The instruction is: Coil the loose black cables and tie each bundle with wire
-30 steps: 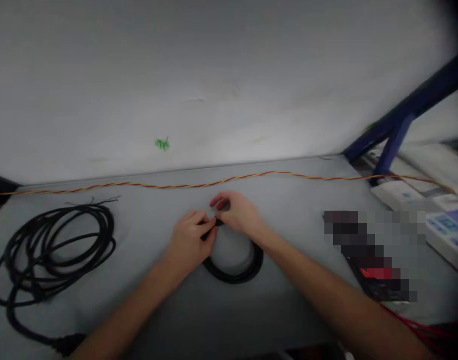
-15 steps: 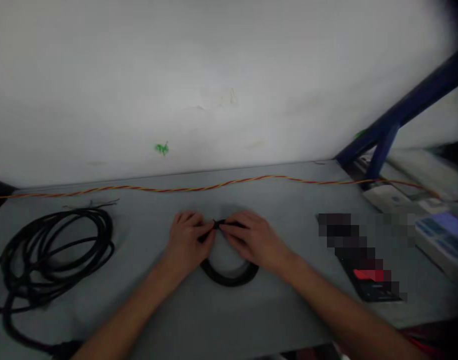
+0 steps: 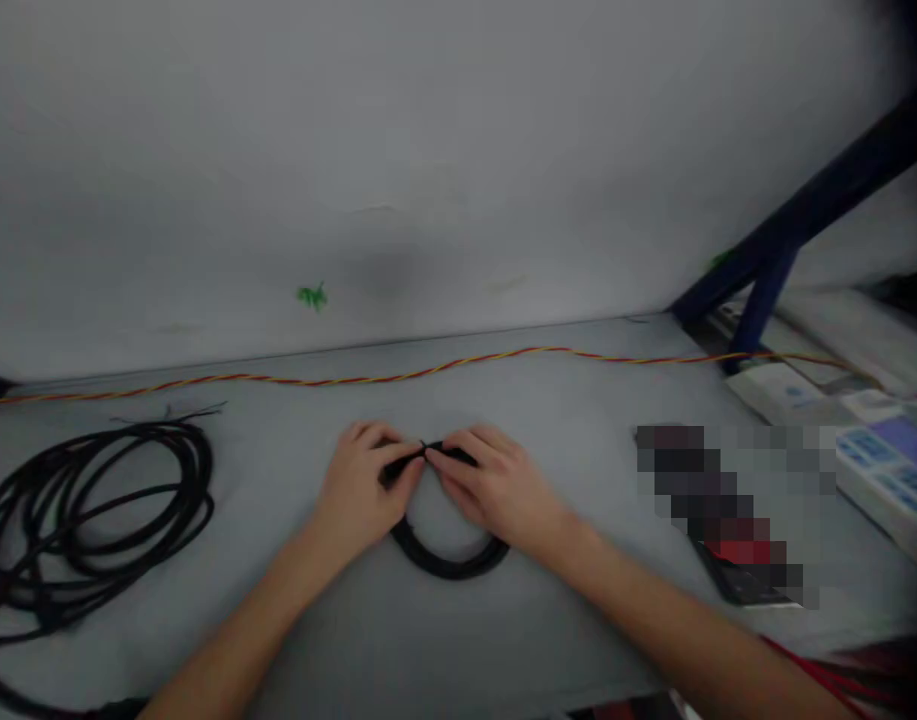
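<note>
A small coil of black cable point(image 3: 452, 572) lies on the grey tabletop between both hands. My left hand point(image 3: 368, 475) is closed on the coil's upper left, thumb and index finger pinched together at its top. From the other side my right hand point(image 3: 495, 480) grips the upper right, its fingertips almost meeting the left ones. A thin dark strand point(image 3: 423, 445) pokes up where the fingertips come together; what it belongs to is too small to tell. Fingers cover parts of the coil's sides.
A larger loose coil of black cable point(image 3: 102, 590) lies at left. A twisted red and yellow wire point(image 3: 315, 382) crosses the table's back by the wall. At right are a partly pixelated dark object point(image 3: 743, 585), a white and blue box point(image 3: 889, 480) and a blue metal brace point(image 3: 810, 215).
The view has shifted slightly, so the cables and hands appear a little further left. Both hands keep their hold at the coil's top, with fingertips slightly closer together.
</note>
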{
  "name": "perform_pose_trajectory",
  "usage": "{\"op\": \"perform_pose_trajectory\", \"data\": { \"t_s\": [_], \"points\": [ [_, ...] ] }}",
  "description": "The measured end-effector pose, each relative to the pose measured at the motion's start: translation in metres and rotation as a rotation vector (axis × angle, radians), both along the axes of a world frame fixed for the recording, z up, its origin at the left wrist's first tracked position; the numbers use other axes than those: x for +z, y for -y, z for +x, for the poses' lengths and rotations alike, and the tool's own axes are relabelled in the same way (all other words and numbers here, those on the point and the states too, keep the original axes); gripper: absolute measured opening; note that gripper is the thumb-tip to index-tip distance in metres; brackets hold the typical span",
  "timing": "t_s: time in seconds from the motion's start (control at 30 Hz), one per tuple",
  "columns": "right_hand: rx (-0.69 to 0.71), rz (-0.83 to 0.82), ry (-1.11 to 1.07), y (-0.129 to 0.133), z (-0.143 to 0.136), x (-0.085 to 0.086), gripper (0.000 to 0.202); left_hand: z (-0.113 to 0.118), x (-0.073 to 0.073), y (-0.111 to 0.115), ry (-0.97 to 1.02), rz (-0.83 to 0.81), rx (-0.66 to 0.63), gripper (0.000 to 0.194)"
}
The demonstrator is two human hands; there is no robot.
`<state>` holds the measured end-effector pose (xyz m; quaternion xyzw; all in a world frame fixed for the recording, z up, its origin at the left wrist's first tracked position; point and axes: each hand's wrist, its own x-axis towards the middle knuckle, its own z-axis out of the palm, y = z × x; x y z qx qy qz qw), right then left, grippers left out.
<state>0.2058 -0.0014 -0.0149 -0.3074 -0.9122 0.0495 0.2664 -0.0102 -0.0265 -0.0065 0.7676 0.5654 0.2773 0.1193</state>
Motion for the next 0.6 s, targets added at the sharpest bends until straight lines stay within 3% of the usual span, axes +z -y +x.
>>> {"op": "perform_pose_trajectory", "data": {
  "t_s": [0.17, 0.27, 0.37, 0.47, 0.6],
  "points": [
    [0.002, -0.011, 0.003, -0.001, -0.001, 0.0, 0.021, -0.002, 0.015, -0.017, -0.113, -0.076, -0.023, 0.025],
    [-0.01, -0.002, 0.005, -0.001, 0.0, -0.001, 0.02, -0.002, 0.03, -0.036, -0.28, -0.118, -0.153, 0.035],
    [-0.046, 0.006, -0.026, 0.0, 0.001, -0.002, 0.021, -0.003, 0.046, -0.054, -0.394, -0.206, -0.324, 0.027],
    [-0.038, -0.035, -0.037, -0.001, 0.001, -0.003, 0.021, -0.007, 0.056, -0.06, -0.371, -0.311, -0.43, 0.019],
    [0.021, -0.062, -0.025, -0.004, 0.0, -0.004, 0.02, -0.017, 0.057, -0.061, -0.188, -0.435, -0.431, 0.021]
  ]
}}
